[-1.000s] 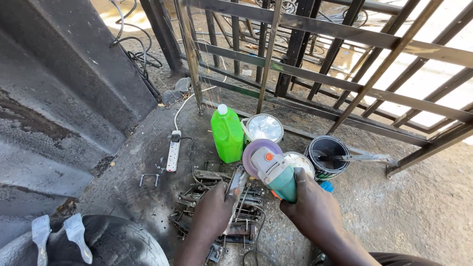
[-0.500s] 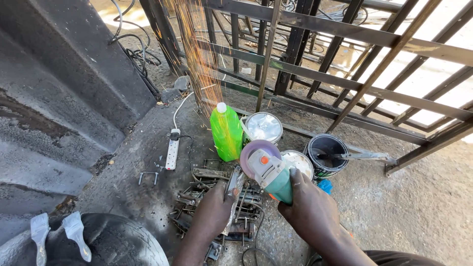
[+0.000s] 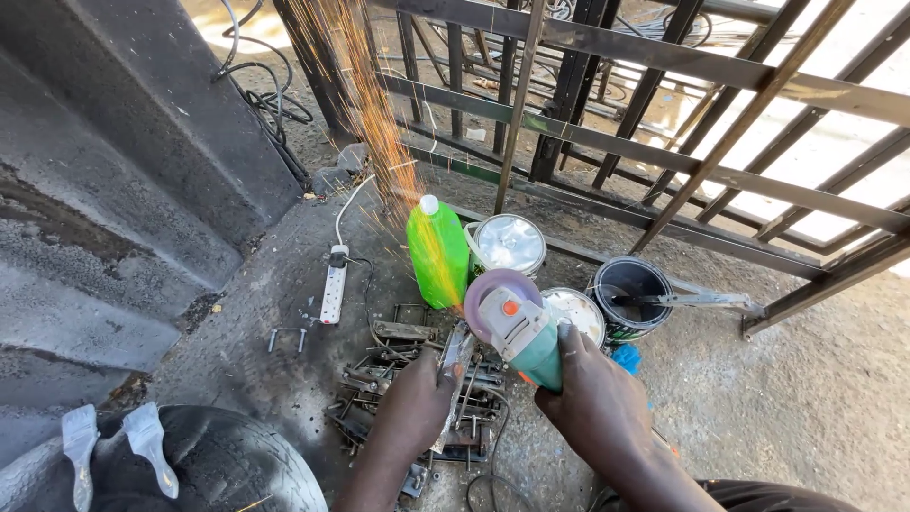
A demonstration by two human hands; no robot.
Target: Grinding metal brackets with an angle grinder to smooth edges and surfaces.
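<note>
Right hand (image 3: 597, 403) wrapped tight around green grinder (image 3: 519, 332); left hand (image 3: 414, 403) pinching metal strip (image 3: 453, 365); sparks (image 3: 365, 104) flying.

Person, head-camera view. Left hand (image 3: 414, 406): bare, no glove, no ring or watch visible; forearm bare to frame edge. Right hand (image 3: 595, 406): bare, no glove; wrist and forearm bare. Dark garment edge at bottom right, beside right forearm; kind cannot be told. Nothing else of body visible.
</note>
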